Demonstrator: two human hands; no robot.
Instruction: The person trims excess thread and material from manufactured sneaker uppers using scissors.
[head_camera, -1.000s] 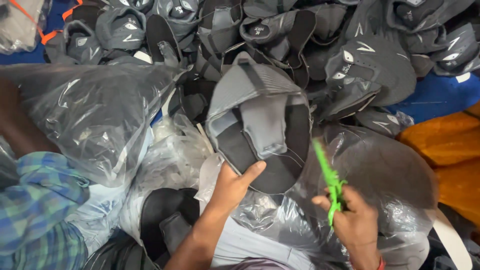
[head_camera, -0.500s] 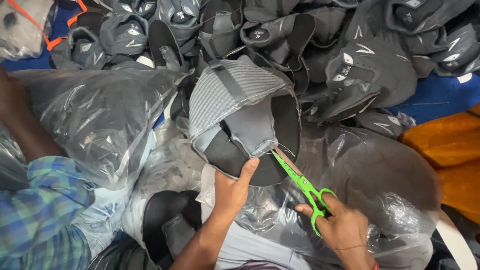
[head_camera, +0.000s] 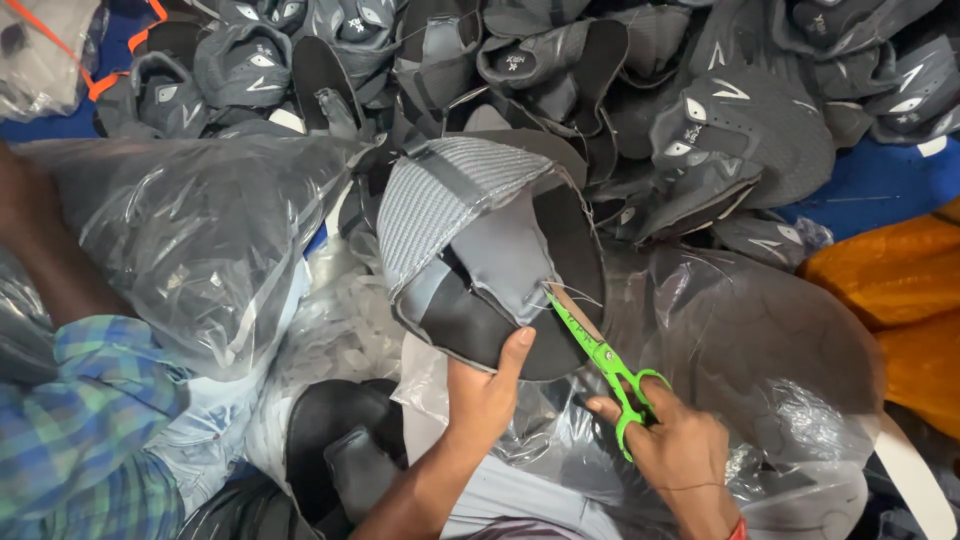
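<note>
A grey shoe upper (head_camera: 490, 270) is held up over a plastic-bagged bundle (head_camera: 760, 350), in front of the heap of finished uppers (head_camera: 700, 90) that fills the far edge of the view. The left hand (head_camera: 483, 395) is clamped on the near rim of the upper, thumb laid against its black lining. The right hand (head_camera: 675, 450) is closed through the loops of the green scissors (head_camera: 600, 362), whose blades are now laid against the right seam of the upper, where loose threads are seen; whether the blades are parted or shut cannot be told.

Compared with one second ago, the scissors are brought from an upright, idle position beside the upper into contact with its edge, and the upper is turned so that the ribbed collar faces left and the seam is presented to the blades. Half a second ago the blade tips were only reaching the rim. This is judged as the start of a trimming cut on stray thread.

At the left edge, a co-worker's checked sleeve (head_camera: 70, 420) and a large bag (head_camera: 190, 240) are seen, little changed.
</note>
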